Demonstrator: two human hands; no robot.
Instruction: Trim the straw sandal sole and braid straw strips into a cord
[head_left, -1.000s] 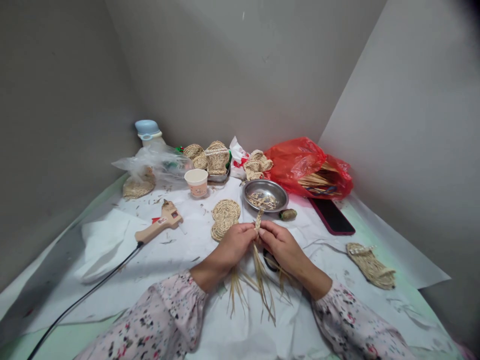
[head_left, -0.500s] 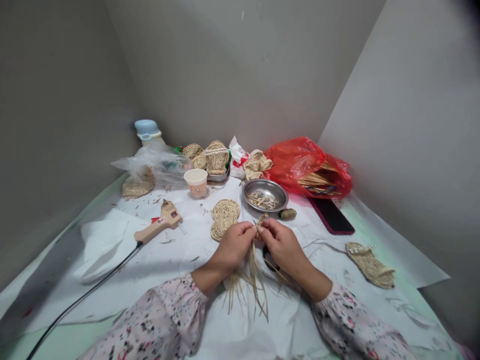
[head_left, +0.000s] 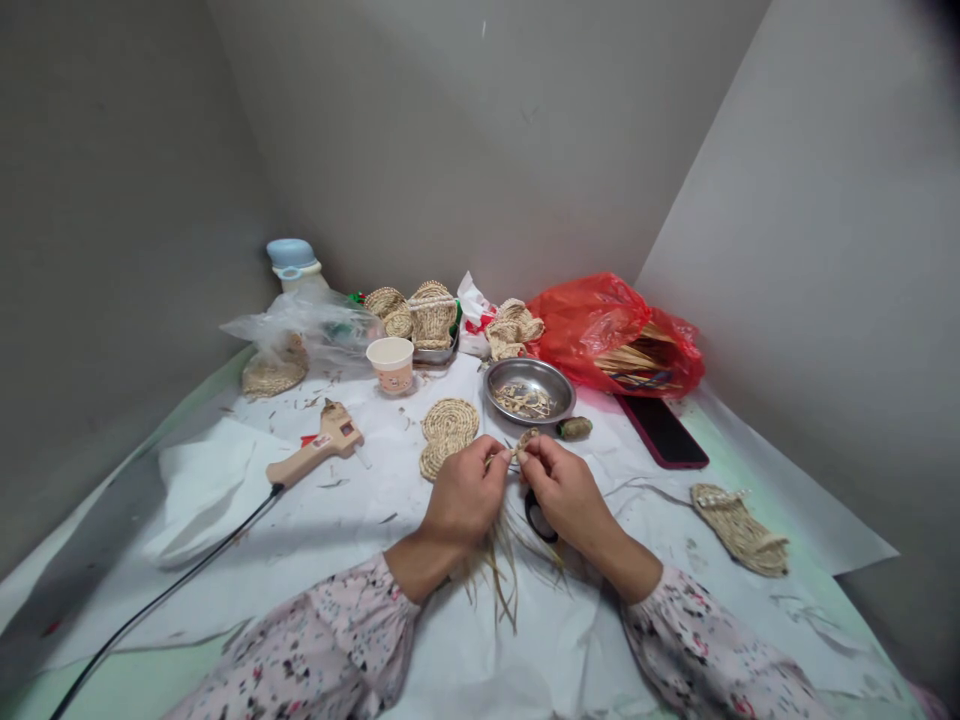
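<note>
Both my hands meet over the paper-covered table, pinching a short straw braid (head_left: 526, 437) whose woven end pokes up between them. My left hand (head_left: 466, 487) grips it at the fingertips from the left. From the other side my right hand (head_left: 564, 492) pinches the same braid with thumb and fingers. Loose straw strands (head_left: 504, 575) hang below toward the front. Beyond my left hand lies a flat woven straw piece (head_left: 450, 425) of two joined rounds, partly covered by that hand. A black scissor handle (head_left: 538, 515) shows beneath my right hand.
A steel bowl (head_left: 555, 410) holds straw scraps, with a spool of thread (head_left: 574, 428) beside it. At left are a corded glue gun (head_left: 319, 447) and a paper cup (head_left: 391, 366). At right lie a phone (head_left: 664, 432), a woven slipper (head_left: 739, 530) and a red bag (head_left: 589, 325) of straw.
My left fingers have shifted slightly left and up along the straw. The hanging strands have swung a little left. My right hand stays nearly in place.
</note>
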